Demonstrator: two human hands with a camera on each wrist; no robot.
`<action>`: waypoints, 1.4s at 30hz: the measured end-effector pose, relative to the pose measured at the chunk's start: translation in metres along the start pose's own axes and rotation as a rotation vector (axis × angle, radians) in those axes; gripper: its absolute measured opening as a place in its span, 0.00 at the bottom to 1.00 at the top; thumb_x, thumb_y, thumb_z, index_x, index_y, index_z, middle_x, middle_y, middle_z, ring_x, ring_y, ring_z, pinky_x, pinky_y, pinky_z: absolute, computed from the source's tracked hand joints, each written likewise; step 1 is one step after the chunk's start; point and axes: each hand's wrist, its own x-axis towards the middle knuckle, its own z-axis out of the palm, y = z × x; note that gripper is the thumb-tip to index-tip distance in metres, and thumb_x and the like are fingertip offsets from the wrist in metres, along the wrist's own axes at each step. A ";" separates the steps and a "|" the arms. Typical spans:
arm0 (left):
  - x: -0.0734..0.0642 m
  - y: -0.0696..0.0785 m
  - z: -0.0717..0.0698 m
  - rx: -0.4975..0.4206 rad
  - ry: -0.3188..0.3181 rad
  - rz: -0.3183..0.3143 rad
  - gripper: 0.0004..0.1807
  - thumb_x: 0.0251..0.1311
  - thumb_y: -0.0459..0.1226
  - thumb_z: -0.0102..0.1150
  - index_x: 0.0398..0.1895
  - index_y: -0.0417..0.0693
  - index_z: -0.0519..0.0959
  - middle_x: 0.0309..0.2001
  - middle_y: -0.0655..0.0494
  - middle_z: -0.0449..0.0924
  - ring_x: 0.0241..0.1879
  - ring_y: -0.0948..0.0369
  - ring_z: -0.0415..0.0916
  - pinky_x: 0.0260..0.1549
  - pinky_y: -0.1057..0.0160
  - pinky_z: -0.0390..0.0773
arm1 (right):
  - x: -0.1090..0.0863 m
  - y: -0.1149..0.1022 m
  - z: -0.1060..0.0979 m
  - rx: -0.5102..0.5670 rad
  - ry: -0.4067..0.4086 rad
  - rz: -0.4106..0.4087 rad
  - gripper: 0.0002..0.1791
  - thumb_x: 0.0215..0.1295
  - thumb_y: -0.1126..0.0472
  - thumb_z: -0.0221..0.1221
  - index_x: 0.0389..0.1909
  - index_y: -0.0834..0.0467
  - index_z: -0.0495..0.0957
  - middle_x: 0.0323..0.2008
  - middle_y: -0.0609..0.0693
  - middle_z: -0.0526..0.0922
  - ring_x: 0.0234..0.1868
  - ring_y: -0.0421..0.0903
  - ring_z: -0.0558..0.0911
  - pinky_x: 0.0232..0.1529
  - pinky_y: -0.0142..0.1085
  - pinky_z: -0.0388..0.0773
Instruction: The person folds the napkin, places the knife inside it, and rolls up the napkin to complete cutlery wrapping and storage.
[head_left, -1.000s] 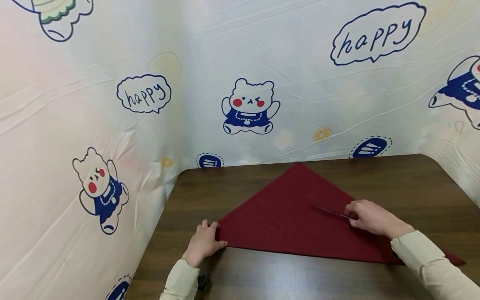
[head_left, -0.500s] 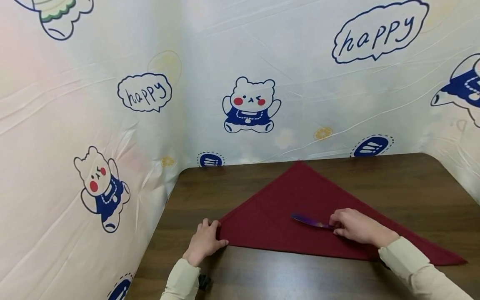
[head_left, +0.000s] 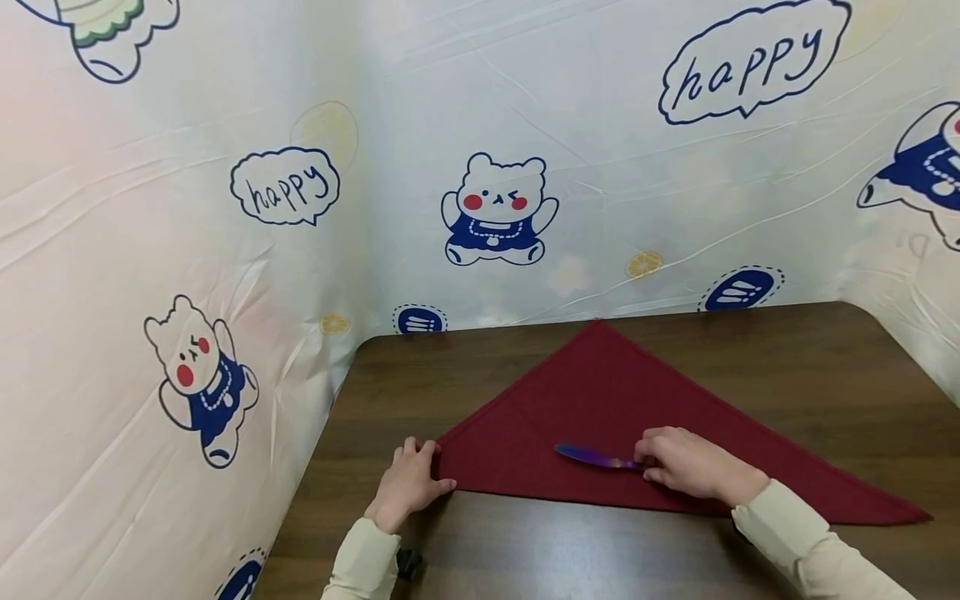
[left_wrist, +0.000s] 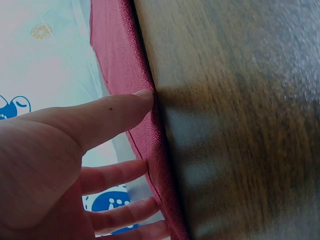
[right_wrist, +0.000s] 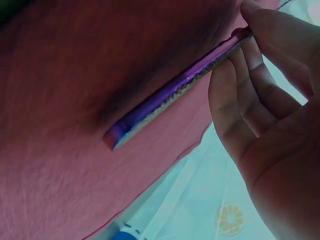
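Observation:
A dark red cloth, folded into a triangle, lies flat on the table with its peak toward the back. My left hand rests at the cloth's left corner. In the left wrist view the thumb presses on the near folded edge, and the other fingers reach the far edge, mostly straight. My right hand pinches a shiny purple-blue table knife between thumb and fingers, over the middle of the cloth. The blade points left. The right wrist view shows the patterned handle sticking out past the fingers, close over the cloth.
The dark wooden table has rounded back corners. A pale curtain printed with bears and "happy" bubbles hangs behind it and along both sides. A small black item sits by the left cuff.
My right hand has moved left and toward me with the knife, from the cloth's right part to its middle, and the blade's flat side shows more. The left hand stays in place.

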 end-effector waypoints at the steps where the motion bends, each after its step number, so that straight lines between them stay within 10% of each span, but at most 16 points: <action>1: 0.000 0.000 0.000 -0.001 0.001 0.001 0.30 0.48 0.48 0.72 0.51 0.42 0.75 0.48 0.42 0.69 0.45 0.47 0.67 0.34 0.47 0.76 | 0.000 -0.002 0.001 -0.001 0.000 -0.005 0.03 0.58 0.63 0.65 0.31 0.51 0.82 0.30 0.39 0.78 0.32 0.33 0.75 0.33 0.33 0.77; 42: -0.003 0.002 -0.003 -0.009 0.025 0.000 0.30 0.47 0.48 0.73 0.50 0.44 0.75 0.47 0.43 0.70 0.45 0.48 0.67 0.33 0.46 0.76 | 0.004 -0.018 0.017 0.015 -0.030 -0.066 0.06 0.56 0.62 0.66 0.26 0.48 0.80 0.27 0.35 0.73 0.28 0.29 0.70 0.30 0.28 0.72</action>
